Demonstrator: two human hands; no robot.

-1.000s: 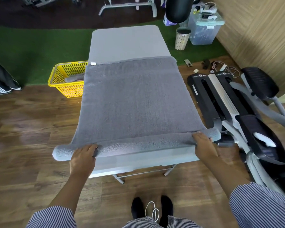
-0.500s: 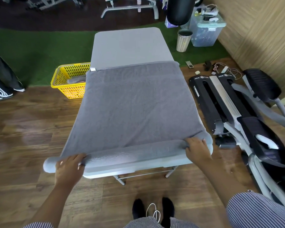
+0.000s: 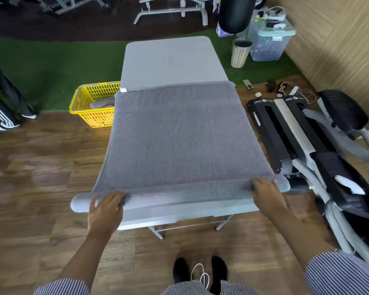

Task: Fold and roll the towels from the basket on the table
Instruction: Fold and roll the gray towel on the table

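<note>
Tabletop [image 3: 173, 58], grey, long, running away from the hands; its far part bare, its near edge just below both hands. Towel [image 3: 179, 137], grey, spread flat over the near part of the tabletop ahead of the hands, a small white tag at its far left corner; its near end wound into a roll [image 3: 179, 195] lying crosswise at the tabletop's near edge, the ends of the roll reaching past each hand outward and overhanging the tabletop sides. Exercise machine [image 3: 307, 145], black and grey, on the wooden floor to the right of the right hand. Basket [image 3: 90, 109], yellow, perforated, on the floor ahead and left of the left hand, beside the tabletop, grey cloth lying inside. Clear storage box [image 3: 268, 43] and striped bin [image 3: 240, 53], far ahead and right of the right hand. Left hand [image 3: 106, 211], palm down on the left part of the roll, fingers curled over its top. Right hand [image 3: 266, 193], palm down on the right part of the roll, fingers likewise bent over it.
</note>
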